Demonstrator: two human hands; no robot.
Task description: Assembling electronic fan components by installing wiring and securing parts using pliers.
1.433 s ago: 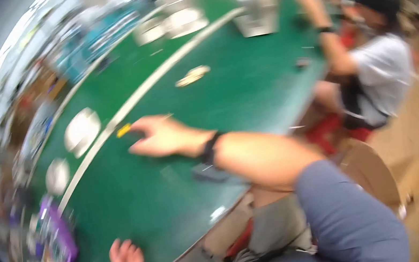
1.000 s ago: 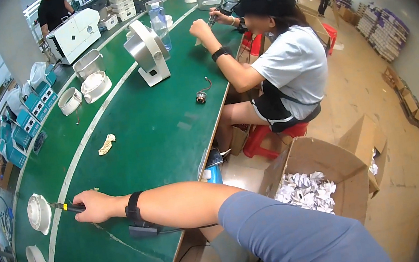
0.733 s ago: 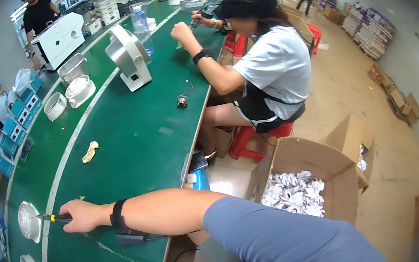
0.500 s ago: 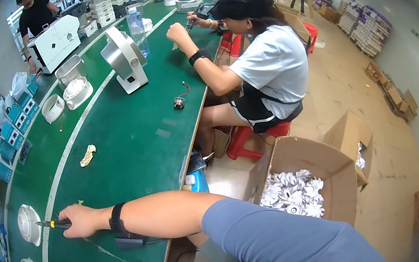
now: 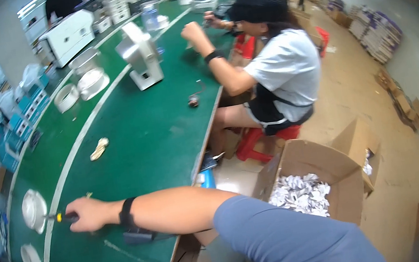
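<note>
My right hand [image 5: 90,213] reaches across the green table and is closed around a black and yellow tool that looks like a screwdriver [image 5: 60,217]. Its thin tip points at a round white plastic housing [image 5: 34,210] by the white line; whether they touch, I cannot tell. Below that part lies another white round piece [image 5: 31,259]. A crumpled cream-coloured scrap [image 5: 99,148] rests farther along the table. Next to my wrist is a dark flat object [image 5: 138,236], partly behind the arm. My left hand is out of the picture.
A co-worker [image 5: 285,60] sits at the table's right edge. A white and silver appliance [image 5: 140,57], a small motor [image 5: 193,101] and white rings [image 5: 66,98] stand on the table [image 5: 143,157]. A carton [image 5: 346,192] of white fan-like parts is at my right.
The whole view has shifted, so the scene sits farther right and slightly blurred. My right hand still holds the screwdriver near the white housing.
</note>
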